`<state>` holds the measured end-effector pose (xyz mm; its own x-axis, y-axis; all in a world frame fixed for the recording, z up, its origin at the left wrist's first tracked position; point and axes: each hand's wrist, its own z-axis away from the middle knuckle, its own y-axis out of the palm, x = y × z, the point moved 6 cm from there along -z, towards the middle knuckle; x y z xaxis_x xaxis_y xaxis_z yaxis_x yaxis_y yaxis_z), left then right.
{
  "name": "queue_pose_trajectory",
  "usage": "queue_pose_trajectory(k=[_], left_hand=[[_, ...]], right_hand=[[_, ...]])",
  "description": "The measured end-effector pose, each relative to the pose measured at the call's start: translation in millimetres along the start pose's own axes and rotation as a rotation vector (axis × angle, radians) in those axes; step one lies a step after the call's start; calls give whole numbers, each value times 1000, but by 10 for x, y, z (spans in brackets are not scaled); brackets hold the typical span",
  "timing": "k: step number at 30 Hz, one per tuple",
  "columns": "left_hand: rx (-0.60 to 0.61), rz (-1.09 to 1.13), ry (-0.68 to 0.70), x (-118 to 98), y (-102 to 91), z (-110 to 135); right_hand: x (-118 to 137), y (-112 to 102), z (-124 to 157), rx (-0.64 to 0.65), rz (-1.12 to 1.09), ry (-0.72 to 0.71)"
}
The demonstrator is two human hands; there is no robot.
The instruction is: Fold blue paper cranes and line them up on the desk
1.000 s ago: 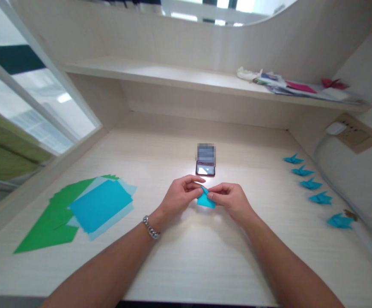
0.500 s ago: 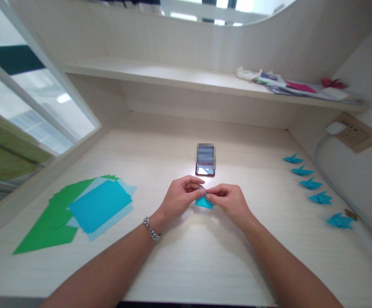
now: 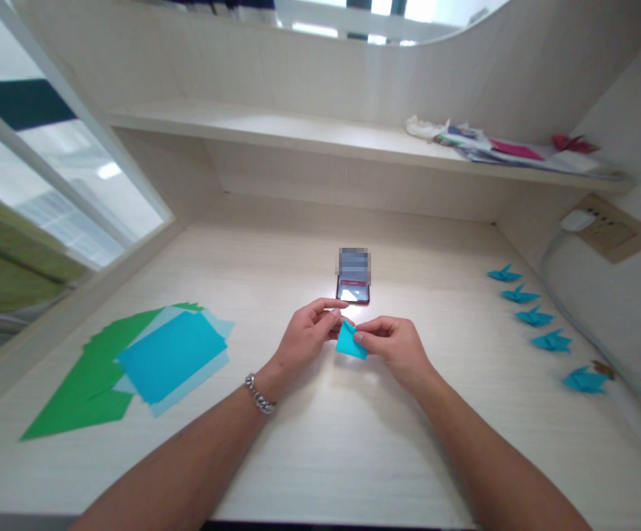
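Observation:
A small folded piece of blue paper (image 3: 349, 344) is held just above the pale wooden desk (image 3: 320, 442), in front of me at the centre. My left hand (image 3: 306, 337), with a metal bracelet at the wrist, pinches its left edge with thumb and fingers. From the other side my right hand (image 3: 392, 344) pinches its upper right corner. Both hands are closed on the paper.
A phone (image 3: 353, 280) with a lit screen lies just beyond my hands. A stack of blue and green paper sheets (image 3: 148, 358) lies at the left. Several folded blue paper figures (image 3: 535, 317) line the right side. A shelf (image 3: 353, 140) above holds papers; a wall socket (image 3: 602, 228) with cable is at right.
The blue paper has turned so more of its flat face shows, and my left fingers have shifted slightly on its edge. The arms stay in place.

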<state>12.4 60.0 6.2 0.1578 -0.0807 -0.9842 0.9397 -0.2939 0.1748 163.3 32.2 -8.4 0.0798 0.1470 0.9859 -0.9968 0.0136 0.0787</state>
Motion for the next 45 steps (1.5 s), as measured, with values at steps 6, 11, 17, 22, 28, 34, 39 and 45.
queue_pose_trajectory(k=[6, 11, 17, 22, 28, 34, 39, 45], left_hand=[[25, -124, 30, 0, 1, 13], [2, -132, 9, -13, -10, 13], [16, -135, -29, 0, 0, 13], [29, -145, -40, 17, -5, 11], [26, -143, -42, 13, -7, 17], [18, -147, -37, 12, -10, 12], [11, -145, -29, 11, -15, 9], [9, -154, -43, 13, -13, 15]], right_hand=[[-56, 19, -12, 35, -23, 37], [-81, 7, -11, 44, -58, 97], [-94, -2, -33, 98, 7, 41], [-77, 5, -28, 100, 37, 13], [-50, 23, -14, 98, 30, 11], [-51, 24, -9, 83, 26, 12], [-74, 20, -12, 68, 3, 24], [-104, 23, -13, 48, -53, 65]])
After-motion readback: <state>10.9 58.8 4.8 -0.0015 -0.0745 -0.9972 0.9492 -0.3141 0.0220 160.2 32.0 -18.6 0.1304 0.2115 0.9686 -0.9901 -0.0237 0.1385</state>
